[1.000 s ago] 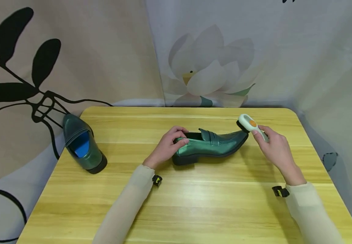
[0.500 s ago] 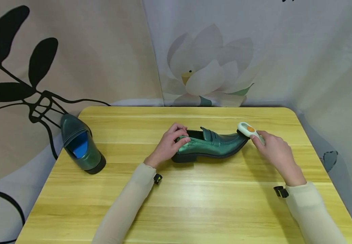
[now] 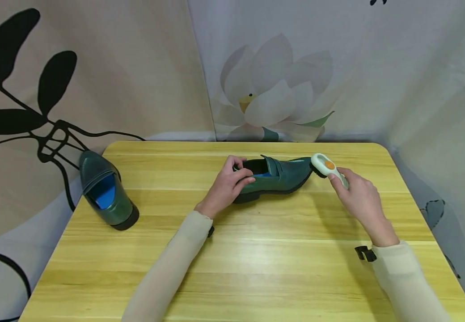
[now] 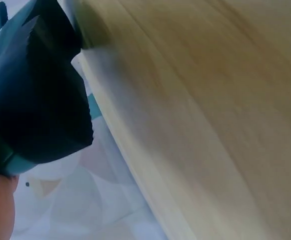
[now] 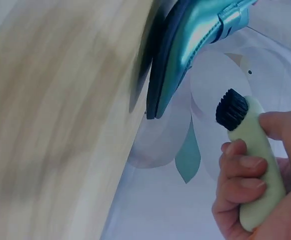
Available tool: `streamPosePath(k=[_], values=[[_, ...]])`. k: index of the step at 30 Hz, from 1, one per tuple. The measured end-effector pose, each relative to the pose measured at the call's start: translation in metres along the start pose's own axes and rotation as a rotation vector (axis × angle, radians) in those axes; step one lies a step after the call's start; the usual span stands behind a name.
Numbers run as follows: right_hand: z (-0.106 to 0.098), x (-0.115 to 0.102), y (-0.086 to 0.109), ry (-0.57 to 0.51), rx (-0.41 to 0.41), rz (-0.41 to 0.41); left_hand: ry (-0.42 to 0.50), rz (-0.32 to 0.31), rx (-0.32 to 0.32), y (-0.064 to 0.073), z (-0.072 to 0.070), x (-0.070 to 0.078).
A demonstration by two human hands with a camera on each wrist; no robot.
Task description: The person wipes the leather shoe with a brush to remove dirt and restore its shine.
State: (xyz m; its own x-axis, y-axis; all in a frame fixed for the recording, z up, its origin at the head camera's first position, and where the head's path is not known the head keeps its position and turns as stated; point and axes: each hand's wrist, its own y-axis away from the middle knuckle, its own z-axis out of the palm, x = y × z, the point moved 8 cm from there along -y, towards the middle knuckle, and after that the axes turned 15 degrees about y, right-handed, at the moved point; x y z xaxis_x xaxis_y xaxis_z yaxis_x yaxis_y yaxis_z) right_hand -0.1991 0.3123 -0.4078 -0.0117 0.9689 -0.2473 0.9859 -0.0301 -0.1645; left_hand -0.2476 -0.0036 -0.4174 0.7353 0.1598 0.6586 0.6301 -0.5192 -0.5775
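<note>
The left hand (image 3: 225, 183) pinches the shoe (image 3: 288, 176) by its heel end over the tabletop (image 3: 264, 273), presumably for steadiness; the right hand (image 3: 363, 199) curls round the brush (image 3: 337, 173), leaving its bristles (image 5: 232, 110) free just beside the toe.

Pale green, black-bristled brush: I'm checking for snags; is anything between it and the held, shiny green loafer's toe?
Nothing visible: in the right wrist view, only open air separates the brush and the loafer's toe.

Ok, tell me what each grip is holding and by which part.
The right grip holds the brush by its handle, behind the bristles. The left grip holds one green shoe by its heel end.
</note>
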Motion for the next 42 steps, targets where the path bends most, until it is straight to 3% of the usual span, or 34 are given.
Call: streamPosePath(k=[11, 17, 25, 32, 42], values=[[0.02, -0.035, 0.014, -0.099, 0.07, -0.082, -0.016, -0.219, -0.201, 0.024, 0.002, -0.019], [0.033, -0.052, 0.025, -0.164, 0.046, -0.118, -0.025, -0.378, -0.214, 0.022, 0.007, -0.023], [0.057, -0.076, 0.036, -0.203, -0.035, -0.16, -0.167, -0.562, -0.226, 0.011, 0.01, -0.03], [0.064, -0.09, 0.025, -0.226, -0.033, -0.168, -0.199, -0.586, -0.239, 0.009, 0.012, -0.029], [0.058, -0.109, -0.03, -0.189, -0.061, -0.16, -0.158, -0.569, -0.21, 0.01, 0.012, -0.027]])
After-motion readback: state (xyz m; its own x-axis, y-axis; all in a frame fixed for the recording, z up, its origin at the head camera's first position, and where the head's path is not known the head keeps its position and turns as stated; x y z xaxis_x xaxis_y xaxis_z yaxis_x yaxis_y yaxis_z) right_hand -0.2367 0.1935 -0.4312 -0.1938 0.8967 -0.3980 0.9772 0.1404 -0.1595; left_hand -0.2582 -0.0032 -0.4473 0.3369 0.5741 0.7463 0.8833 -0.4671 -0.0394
